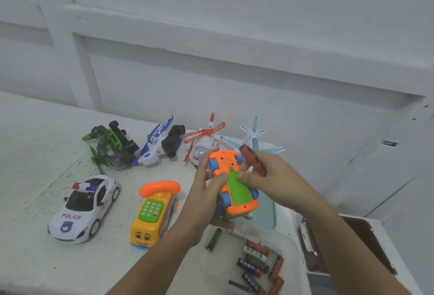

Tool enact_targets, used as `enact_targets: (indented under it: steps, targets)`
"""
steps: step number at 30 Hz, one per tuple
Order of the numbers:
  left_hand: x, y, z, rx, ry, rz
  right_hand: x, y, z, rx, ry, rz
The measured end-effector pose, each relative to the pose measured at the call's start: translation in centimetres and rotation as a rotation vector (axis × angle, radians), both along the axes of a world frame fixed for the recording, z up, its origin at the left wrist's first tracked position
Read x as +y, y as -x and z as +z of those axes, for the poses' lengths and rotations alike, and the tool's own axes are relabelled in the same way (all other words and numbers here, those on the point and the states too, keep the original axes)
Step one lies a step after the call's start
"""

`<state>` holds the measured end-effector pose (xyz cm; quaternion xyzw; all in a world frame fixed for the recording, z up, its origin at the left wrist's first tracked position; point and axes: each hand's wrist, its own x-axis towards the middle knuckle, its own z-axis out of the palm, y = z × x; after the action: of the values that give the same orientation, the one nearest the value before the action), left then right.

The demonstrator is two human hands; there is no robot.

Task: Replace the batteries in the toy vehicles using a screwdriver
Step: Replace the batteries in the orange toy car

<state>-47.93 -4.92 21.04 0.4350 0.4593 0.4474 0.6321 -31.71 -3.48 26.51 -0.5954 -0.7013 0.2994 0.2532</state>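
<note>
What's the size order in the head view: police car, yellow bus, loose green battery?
1. Police car.
2. Yellow bus, only slightly smaller.
3. Green battery, by far the smallest.
All three lie at roughly similar distance, so nearness hardly skews the order.

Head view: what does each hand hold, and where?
The left hand grips the orange toy vehicle by its side; right hand holds the screwdriver by its handle.

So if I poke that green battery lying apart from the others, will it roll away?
Probably, yes. The green battery is a round cylinder lying on its side, so a sideways poke would likely roll it. It looks smooth, so it may be slippery to pinch.
</note>
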Motion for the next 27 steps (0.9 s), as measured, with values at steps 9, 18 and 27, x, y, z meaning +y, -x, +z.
enact_targets:
  steps: [9, 18, 27]
  targets:
    - [0.2, -0.6, -0.1, -0.026, -0.016, 0.009, 1.3, -2.5, -0.7, 0.534, 0.32, -0.103]
    - [0.2, -0.9, 0.1, -0.096, -0.038, 0.056, 4.4, -9.5, -3.8, 0.669, 0.353, -0.467]
    - [1.0, -0.7, -0.8, -0.08, 0.057, 0.032, 6.2, -12.0, -9.6, 0.452, 0.39, -0.573]
